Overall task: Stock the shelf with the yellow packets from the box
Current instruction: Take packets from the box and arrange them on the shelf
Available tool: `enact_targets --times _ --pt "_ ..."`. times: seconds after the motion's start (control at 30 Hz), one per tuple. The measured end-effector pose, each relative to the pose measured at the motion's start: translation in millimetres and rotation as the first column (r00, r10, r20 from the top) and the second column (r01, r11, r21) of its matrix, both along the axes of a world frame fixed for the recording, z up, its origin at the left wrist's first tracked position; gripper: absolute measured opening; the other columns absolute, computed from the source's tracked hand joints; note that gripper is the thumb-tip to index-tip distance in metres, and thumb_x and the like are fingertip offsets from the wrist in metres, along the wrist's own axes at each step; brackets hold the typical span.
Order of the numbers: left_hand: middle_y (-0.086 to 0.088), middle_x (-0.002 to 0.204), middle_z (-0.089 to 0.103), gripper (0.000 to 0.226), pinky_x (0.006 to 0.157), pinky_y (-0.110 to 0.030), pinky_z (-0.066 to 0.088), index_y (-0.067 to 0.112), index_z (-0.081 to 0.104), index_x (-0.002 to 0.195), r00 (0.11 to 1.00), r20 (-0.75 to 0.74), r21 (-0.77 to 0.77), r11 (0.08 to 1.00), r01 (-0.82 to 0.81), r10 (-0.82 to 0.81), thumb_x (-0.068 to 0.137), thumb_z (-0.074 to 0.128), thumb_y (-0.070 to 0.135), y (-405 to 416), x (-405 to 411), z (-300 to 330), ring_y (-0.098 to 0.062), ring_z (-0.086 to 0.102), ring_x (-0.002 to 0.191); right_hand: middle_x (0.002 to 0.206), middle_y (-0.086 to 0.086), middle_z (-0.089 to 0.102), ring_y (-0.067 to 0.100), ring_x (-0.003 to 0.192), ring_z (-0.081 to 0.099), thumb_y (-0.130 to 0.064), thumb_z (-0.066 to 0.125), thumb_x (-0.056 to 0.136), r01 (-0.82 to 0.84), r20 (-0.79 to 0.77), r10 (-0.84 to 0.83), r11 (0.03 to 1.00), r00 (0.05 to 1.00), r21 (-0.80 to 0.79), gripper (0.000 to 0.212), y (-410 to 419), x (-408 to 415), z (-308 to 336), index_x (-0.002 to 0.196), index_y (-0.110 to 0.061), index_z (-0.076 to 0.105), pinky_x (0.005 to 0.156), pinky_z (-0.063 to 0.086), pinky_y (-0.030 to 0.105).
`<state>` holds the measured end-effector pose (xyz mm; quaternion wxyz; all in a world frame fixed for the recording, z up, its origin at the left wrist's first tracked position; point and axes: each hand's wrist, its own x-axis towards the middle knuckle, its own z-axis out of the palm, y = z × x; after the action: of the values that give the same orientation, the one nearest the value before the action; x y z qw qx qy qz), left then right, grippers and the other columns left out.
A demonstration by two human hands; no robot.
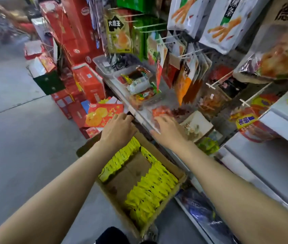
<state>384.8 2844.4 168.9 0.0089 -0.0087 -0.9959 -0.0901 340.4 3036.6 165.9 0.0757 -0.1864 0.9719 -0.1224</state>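
Observation:
An open cardboard box (181,175) stands on the floor below me, holding two rows of yellow packets (150,191). Both arms reach past it toward the shelf (139,118). My left hand (118,129) is at the shelf's front edge with its fingers curled down over the edge; nothing shows in it. My right hand (167,128) lies over the shelf with fingers spread, touching red packets (160,111) in a clear tray. Whether it holds anything is hidden.
Clear trays of mixed snack packets (139,83) line the shelf. Snack bags (187,76) hang on pegs above. Red gift boxes (87,81) are stacked on the floor at the left. White shelves (271,161) run along the right. Grey floor (16,138) spreads left.

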Motion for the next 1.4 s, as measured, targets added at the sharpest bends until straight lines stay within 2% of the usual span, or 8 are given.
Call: enact_targets --times 0.3,0.47,0.6,0.8,0.93,1.0,1.2,1.4 --pt "-0.010 0.124 0.054 0.047 0.092 -0.043 0.047 0.018 0.052 0.129 0.906 0.412 0.107 0.993 0.054 -0.094 0.091 0.058 0.044 -18 -17 -155 -0.034 0.050 0.118 0.128 0.010 0.059 0.032 0.123 0.052 -0.047 0.062 0.090 0.139 0.418 -0.134 0.990 0.899 0.019 0.049 -8 13 -155 0.131 -0.021 0.053 0.097 0.047 0.044" --pt "-0.015 0.127 0.059 0.051 0.092 -0.038 0.046 0.015 0.053 0.132 0.643 0.718 0.251 0.961 0.115 -0.265 0.089 0.063 0.041 -14 11 -241 -0.033 0.056 0.117 0.116 0.003 0.066 0.025 0.110 0.061 -0.048 0.072 0.084 0.196 0.709 -0.231 0.972 0.666 0.133 0.049 -3 64 -239 0.126 -0.027 0.060 0.086 0.051 0.035" --pt "-0.007 0.128 0.061 0.052 0.086 -0.037 0.049 0.025 0.057 0.126 0.462 0.832 0.264 0.952 0.154 -0.305 0.086 0.052 0.058 -20 39 -299 -0.030 0.060 0.111 0.111 0.002 0.069 0.021 0.105 0.062 -0.044 0.077 0.081 0.215 0.847 -0.241 0.964 0.473 0.155 0.046 -5 102 -293 0.121 -0.023 0.065 0.079 0.047 0.028" --pt "-0.010 0.121 0.064 0.040 0.086 -0.032 0.045 0.015 0.061 0.125 0.414 0.838 0.360 0.930 0.069 -0.355 0.090 0.066 0.035 -34 55 -335 -0.028 0.060 0.111 0.099 0.001 0.064 0.020 0.090 0.057 -0.037 0.078 0.081 0.266 0.877 -0.277 0.947 0.393 0.180 0.040 -21 124 -339 0.115 -0.018 0.067 0.073 0.041 0.027" --pt "-0.006 0.105 0.068 0.041 0.078 -0.029 0.045 0.016 0.063 0.114 0.414 0.831 0.402 0.915 0.012 -0.371 0.082 0.074 0.038 -38 57 -347 -0.023 0.063 0.097 0.113 0.002 0.068 0.025 0.106 0.063 -0.040 0.078 0.079 0.364 0.798 -0.370 0.909 0.475 0.205 0.041 -26 132 -344 0.116 -0.025 0.068 0.083 0.049 0.031" --pt "-0.002 0.096 0.066 0.037 0.074 -0.028 0.044 0.017 0.063 0.107 0.426 0.825 0.405 0.914 0.009 -0.370 0.080 0.075 0.040 -37 58 -350 -0.021 0.062 0.093 0.115 0.001 0.068 0.024 0.107 0.063 -0.043 0.077 0.079 0.406 0.769 -0.399 0.892 0.499 0.199 0.042 -28 136 -344 0.117 -0.026 0.068 0.078 0.044 0.026" --pt "-0.002 0.102 0.066 0.046 0.078 -0.030 0.046 0.016 0.060 0.108 0.389 0.863 0.370 0.928 -0.050 -0.323 0.075 0.079 0.042 -40 63 -361 -0.019 0.061 0.095 0.110 0.006 0.069 0.029 0.105 0.064 -0.049 0.075 0.079 0.274 0.706 -0.434 0.901 0.560 0.336 0.039 -37 131 -346 0.106 -0.021 0.071 0.075 0.046 0.030" --pt "0.000 0.093 0.062 0.046 0.075 -0.030 0.045 0.016 0.059 0.098 0.391 0.872 0.362 0.926 -0.110 -0.294 0.069 0.083 0.043 -40 64 -363 -0.019 0.059 0.090 0.093 0.006 0.060 0.027 0.089 0.057 -0.033 0.057 0.097 0.465 0.811 -0.410 0.863 0.417 0.197 0.019 -26 124 -340 0.101 -0.015 0.061 0.069 0.037 0.029"
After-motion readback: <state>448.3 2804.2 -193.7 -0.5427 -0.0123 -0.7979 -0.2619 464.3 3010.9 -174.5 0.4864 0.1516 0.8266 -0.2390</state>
